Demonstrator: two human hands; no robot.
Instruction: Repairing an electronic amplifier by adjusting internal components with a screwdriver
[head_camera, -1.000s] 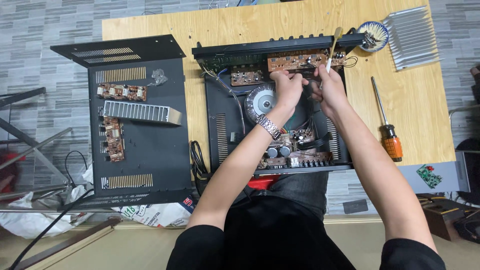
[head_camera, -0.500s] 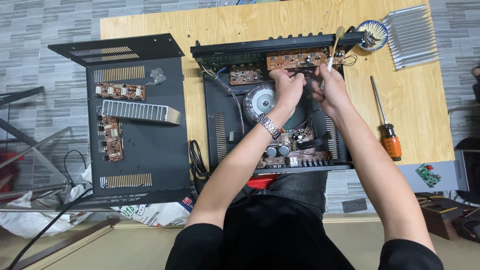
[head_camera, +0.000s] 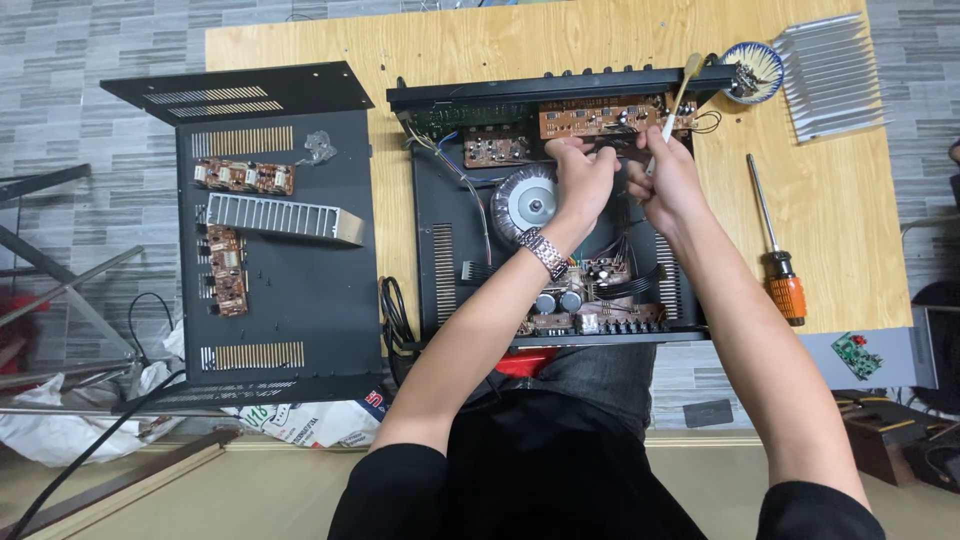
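Note:
An open black amplifier chassis (head_camera: 440, 260) lies on a wooden table (head_camera: 840, 220), with a round silver transformer (head_camera: 525, 200) and brown circuit boards (head_camera: 590, 118) inside. My left hand (head_camera: 583, 180), a metal watch on its wrist, is closed on something small just below the rear board; I cannot make out what it pinches. My right hand (head_camera: 665, 180) grips a thin white-handled brush (head_camera: 680, 95) that slants up over the rear board.
The chassis's black cover (head_camera: 280, 320) lies to the left, carrying small circuit boards (head_camera: 245, 177) and a finned heatsink (head_camera: 275, 216). An orange-handled screwdriver (head_camera: 775, 255), a small bowl (head_camera: 752, 70) and another finned heatsink (head_camera: 830, 75) sit to the right.
Both hands stay at the rear board inside the chassis with only slight shifts. The brush remains in my right hand.

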